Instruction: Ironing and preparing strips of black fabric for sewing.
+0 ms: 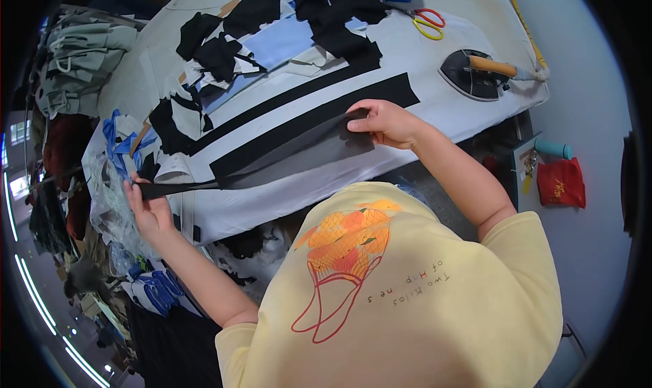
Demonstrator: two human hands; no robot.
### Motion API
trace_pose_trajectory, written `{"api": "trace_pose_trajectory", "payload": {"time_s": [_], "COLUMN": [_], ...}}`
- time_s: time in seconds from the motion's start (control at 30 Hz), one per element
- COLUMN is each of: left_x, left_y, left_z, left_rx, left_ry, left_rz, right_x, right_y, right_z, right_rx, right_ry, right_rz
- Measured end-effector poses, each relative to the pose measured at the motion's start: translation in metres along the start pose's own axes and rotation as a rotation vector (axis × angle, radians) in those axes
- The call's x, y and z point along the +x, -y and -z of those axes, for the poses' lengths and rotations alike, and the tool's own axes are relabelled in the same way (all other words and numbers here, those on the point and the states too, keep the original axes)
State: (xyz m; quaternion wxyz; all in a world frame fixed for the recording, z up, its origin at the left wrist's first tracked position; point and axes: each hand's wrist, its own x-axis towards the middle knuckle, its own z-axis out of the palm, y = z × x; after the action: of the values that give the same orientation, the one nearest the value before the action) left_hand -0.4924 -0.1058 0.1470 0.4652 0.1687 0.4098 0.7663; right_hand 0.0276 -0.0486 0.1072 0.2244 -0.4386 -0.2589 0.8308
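A long dark grey, thin fabric strip is stretched between my two hands along the table's near side. My left hand pinches its narrow, darker left end, thumb and fingers together. At the other end, my right hand grips the strip's upper edge between thumb and fingers. Just behind it, a wide black fabric strip lies flat on the white-covered table, partly hidden by the held strip. Farther back, a narrower black strip runs roughly parallel to it.
An iron with a wooden handle rests at the right. Scissors with red and yellow handles lie beyond it. Black, white and blue fabric scraps cover the far side. Clear plastic hangs at the left edge; a red pouch is off the right side.
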Motion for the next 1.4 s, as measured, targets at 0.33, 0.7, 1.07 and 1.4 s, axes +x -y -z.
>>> {"api": "trace_pose_trajectory", "payload": {"time_s": [0.33,0.7,1.07,1.4], "left_x": [-0.019,-0.032,-0.05,-0.029], "left_y": [0.104,0.169,0.198,0.126], "left_z": [0.077,0.076,0.061,0.102], "left_rx": [0.037,0.018,-0.165,0.105], "left_ry": [-0.348,-0.314,-0.273,-0.272], "left_rz": [0.164,0.274,0.327,0.258], "right_x": [0.026,0.044,0.053,0.027], "right_y": [-0.048,-0.048,-0.061,-0.019], "right_z": [0.061,0.115,0.136,0.134], "right_rx": [-0.026,-0.867,-1.024,-0.631], "right_ry": [-0.597,-1.06,-1.147,-0.839], "right_rz": [0.2,0.551,0.567,0.478]}}
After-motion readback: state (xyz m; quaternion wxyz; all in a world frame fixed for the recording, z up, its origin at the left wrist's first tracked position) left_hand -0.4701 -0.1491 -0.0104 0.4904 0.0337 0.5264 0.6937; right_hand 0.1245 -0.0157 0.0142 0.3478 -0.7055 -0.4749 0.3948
